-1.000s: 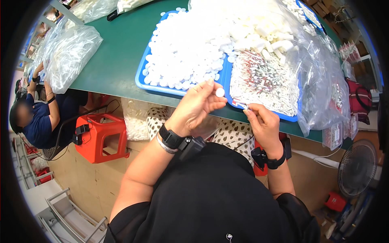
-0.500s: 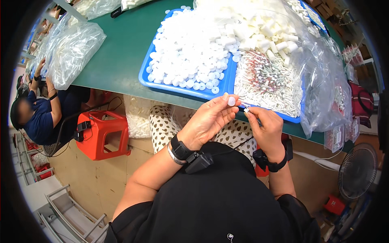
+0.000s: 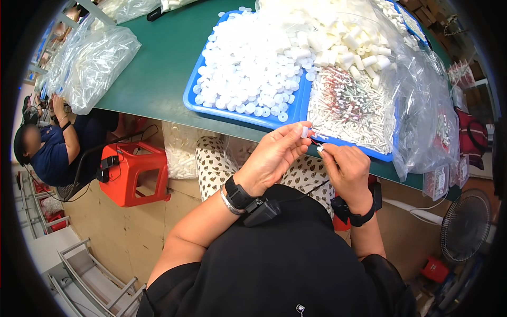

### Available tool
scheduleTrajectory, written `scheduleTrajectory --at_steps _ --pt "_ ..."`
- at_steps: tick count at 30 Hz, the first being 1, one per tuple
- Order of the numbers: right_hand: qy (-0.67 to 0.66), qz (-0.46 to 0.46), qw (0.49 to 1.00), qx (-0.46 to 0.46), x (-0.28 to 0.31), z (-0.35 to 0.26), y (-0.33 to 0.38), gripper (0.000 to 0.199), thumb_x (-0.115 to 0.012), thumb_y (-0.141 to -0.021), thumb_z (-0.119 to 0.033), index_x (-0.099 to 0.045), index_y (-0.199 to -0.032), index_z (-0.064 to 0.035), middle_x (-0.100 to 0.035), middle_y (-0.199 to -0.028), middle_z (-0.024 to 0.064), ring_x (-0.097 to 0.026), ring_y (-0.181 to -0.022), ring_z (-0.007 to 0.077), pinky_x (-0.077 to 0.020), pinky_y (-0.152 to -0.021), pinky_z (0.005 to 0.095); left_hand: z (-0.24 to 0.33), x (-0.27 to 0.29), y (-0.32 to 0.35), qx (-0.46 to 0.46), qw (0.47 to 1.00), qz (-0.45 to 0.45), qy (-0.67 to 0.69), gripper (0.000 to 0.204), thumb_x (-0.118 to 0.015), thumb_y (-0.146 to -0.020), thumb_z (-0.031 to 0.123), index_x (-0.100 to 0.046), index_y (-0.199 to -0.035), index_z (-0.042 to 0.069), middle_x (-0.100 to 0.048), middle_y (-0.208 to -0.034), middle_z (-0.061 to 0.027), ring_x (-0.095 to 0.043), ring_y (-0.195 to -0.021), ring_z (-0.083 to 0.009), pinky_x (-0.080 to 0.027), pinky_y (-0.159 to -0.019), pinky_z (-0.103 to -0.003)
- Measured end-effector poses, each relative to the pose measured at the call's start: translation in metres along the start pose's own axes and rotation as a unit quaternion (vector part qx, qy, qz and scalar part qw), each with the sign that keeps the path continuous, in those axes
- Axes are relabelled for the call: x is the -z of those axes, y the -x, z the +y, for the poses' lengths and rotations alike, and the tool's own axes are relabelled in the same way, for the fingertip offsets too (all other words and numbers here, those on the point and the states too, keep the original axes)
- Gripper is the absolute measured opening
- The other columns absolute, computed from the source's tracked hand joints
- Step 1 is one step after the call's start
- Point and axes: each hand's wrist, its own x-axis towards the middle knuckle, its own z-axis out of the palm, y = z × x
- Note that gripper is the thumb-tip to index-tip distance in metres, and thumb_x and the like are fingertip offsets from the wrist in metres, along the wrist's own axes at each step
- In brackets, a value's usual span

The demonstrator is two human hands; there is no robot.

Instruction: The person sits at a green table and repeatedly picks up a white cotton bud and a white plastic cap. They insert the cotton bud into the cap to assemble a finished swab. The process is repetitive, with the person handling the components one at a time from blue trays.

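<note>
My left hand (image 3: 269, 158) pinches a small translucent white plastic disc (image 3: 305, 132) between thumb and index finger, its edge toward me. Just right of it, my right hand (image 3: 346, 166) is closed on a small white wired part (image 3: 320, 149). A short red wire runs from this part toward the disc; whether it passes into the disc is too small to tell. Beyond my left hand, a blue tray (image 3: 191, 100) is heaped with similar discs (image 3: 243, 68). Past my right hand lie many thin white pieces with red and dark wires (image 3: 343, 108) in a blue tray.
White cylinders (image 3: 369, 62) are piled behind the wired pieces. Clear plastic bags (image 3: 422, 127) drape at the right of the green table (image 3: 153, 58); another bag (image 3: 100, 68) lies left. A red stool (image 3: 134, 174), a seated person and a fan (image 3: 466, 224) are around.
The disc in my left hand has turned from face-on to edge-on. A red wire now shows between my hands, and the white part has shifted slightly down and left.
</note>
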Motion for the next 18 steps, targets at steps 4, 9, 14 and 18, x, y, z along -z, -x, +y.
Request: scheduleTrajectory --at_steps 4,9,14,18 --pt "0.016 0.014 1.0 0.006 0.0001 0.0032 -0.0005 0.013 -0.075 -0.082 -0.009 -0.066 -0.092 -0.0053 -0.058 -0.064 0.0044 -0.056 -0.056 0.0214 -0.0409 -0.055 0.0351 0.0007 -0.0051 0.0018 -0.034 0.997 0.011 -0.075 0.037 -0.062 -0.098 0.016 -0.056 -0.128 -0.005 -0.065 -0.109 -0.0083 -0.064 -0.092 -0.01 -0.055 -0.084 -0.023" --pt "0.026 -0.015 0.999 0.017 0.0036 0.0007 -0.0041 0.009 -0.072 -0.085 -0.009 -0.065 -0.09 -0.0056 -0.057 -0.065 0.0051 -0.053 -0.059 0.0224 -0.0401 -0.058 0.0352 0.0002 -0.0041 0.0032 -0.026 0.996 0.009 -0.087 0.037 -0.062 -0.098 0.015 -0.056 -0.128 -0.006 -0.066 -0.11 -0.0092 -0.064 -0.092 -0.011 -0.055 -0.085 -0.023" --pt "0.012 -0.002 1.0 0.02 0.003 0.002 -0.0061 0.007 -0.069 -0.087 -0.009 -0.064 -0.086 -0.0056 -0.057 -0.066 0.0056 -0.052 -0.06 0.023 -0.0385 -0.059 0.0356 -0.0004 -0.0034 0.0022 -0.013 0.998 0.011 -0.06 0.038 -0.063 -0.098 0.015 -0.056 -0.129 -0.005 -0.066 -0.111 -0.0097 -0.064 -0.092 -0.011 -0.055 -0.085 -0.023" --pt "-0.011 -0.01 1.0 -0.008 0.0028 -0.0009 -0.004 0.01 -0.069 -0.088 -0.01 -0.063 -0.081 -0.0054 -0.056 -0.063 0.0056 -0.05 -0.056 0.0233 -0.038 -0.057 0.0365 -0.0034 -0.0015 0.0034 -0.014 0.998 0.004 -0.057 0.036 -0.063 -0.098 0.015 -0.056 -0.128 -0.004 -0.066 -0.115 -0.0101 -0.064 -0.091 -0.0099 -0.054 -0.083 -0.023"
